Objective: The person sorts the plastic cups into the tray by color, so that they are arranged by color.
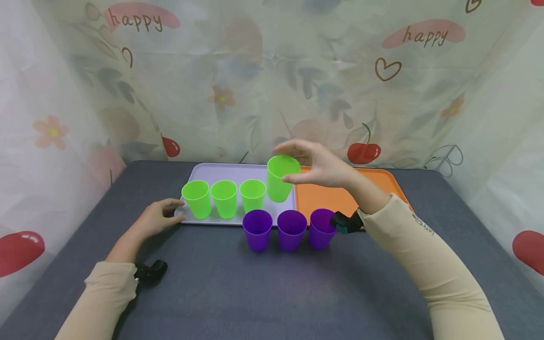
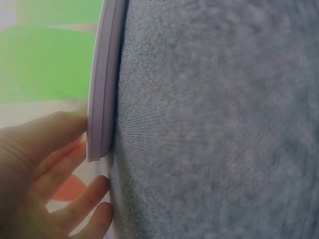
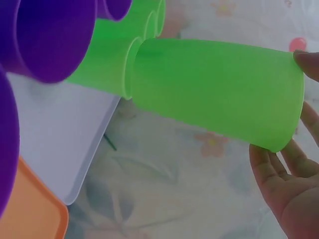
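My right hand (image 1: 325,165) holds a green plastic cup (image 1: 279,182) near its rim, thumb on the near side and fingers round the far side. The cup overlaps the right part of the lavender tray (image 1: 229,172) in the head view. In the right wrist view, the held cup (image 3: 214,89) has its mouth toward the fingers. Three more green cups (image 1: 224,199) stand upright in a row on that tray. At the tray's front left corner, my left hand (image 1: 155,219) holds the edge between thumb and fingers; the rim (image 2: 102,99) shows close up in the left wrist view.
An orange tray (image 1: 325,196) lies against the lavender one on the right. Three purple cups (image 1: 292,231) stand upright in a row on the dark grey table (image 1: 263,293), in front of the trays. A patterned curtain (image 1: 276,94) hangs behind and at both sides.
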Tool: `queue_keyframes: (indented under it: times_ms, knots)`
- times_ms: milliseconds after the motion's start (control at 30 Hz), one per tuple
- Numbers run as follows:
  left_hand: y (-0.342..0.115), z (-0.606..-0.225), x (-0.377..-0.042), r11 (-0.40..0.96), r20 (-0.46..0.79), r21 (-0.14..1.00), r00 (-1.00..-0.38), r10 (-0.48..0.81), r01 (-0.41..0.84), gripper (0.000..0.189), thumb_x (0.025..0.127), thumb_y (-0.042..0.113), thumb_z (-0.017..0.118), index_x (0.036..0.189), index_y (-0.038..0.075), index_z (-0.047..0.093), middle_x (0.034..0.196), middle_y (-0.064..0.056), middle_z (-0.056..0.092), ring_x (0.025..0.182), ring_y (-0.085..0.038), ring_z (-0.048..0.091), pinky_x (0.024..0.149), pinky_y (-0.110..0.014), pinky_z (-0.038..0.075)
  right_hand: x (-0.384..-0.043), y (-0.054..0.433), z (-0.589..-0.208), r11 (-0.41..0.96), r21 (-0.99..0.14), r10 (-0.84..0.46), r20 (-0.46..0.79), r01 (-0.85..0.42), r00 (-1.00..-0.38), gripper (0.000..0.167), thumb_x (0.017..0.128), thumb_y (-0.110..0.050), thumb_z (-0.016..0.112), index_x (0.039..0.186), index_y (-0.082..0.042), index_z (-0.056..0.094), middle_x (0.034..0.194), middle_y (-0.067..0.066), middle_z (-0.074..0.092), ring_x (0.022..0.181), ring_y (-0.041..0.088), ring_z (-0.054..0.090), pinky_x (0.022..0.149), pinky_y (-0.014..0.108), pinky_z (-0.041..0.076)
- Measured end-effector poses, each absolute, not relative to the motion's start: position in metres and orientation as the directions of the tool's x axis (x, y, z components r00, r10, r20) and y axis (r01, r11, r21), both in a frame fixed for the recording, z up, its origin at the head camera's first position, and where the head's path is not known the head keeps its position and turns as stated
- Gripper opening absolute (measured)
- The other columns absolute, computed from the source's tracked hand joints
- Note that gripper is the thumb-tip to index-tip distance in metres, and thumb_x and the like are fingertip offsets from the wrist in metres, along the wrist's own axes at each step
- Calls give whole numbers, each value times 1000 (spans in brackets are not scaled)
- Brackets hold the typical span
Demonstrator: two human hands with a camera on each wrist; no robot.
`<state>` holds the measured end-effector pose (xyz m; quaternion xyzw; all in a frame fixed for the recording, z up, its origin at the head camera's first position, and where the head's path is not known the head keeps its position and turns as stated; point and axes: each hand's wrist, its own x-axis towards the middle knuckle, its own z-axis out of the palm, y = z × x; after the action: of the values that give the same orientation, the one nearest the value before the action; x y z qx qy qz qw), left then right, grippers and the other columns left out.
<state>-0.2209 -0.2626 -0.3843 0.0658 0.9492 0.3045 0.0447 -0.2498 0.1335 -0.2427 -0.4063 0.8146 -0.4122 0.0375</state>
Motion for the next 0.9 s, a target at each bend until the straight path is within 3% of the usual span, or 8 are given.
queue_keyframes:
  times_ms: [333,567,900]
  knots:
    - [-263,-385,-222,804,-52,587,-987,154,95,48,88,24,63,128,1,52,133,-28,48,121,-46,47,95,-57,43,-279,141,-252,418,-678,-676,212,-604,-705,48,81,-15,71,126,-11,55,130,7,57,126,21,50,108,42,37]
    - [-263,-385,-221,807,-47,583,-987,151,95,48,88,24,64,128,0,52,132,-29,49,120,-46,47,95,-57,42,-292,142,-256,449,-679,-664,181,-580,-725,47,81,-16,72,125,-9,56,130,12,56,125,25,50,107,47,37]
    - [-263,-383,-220,802,-55,591,-988,147,87,48,88,23,63,128,0,52,133,-29,48,121,-47,46,96,-58,42,-304,143,-259,487,-668,-670,129,-563,-731,49,79,-15,73,124,-10,55,131,9,56,123,26,51,106,48,37]
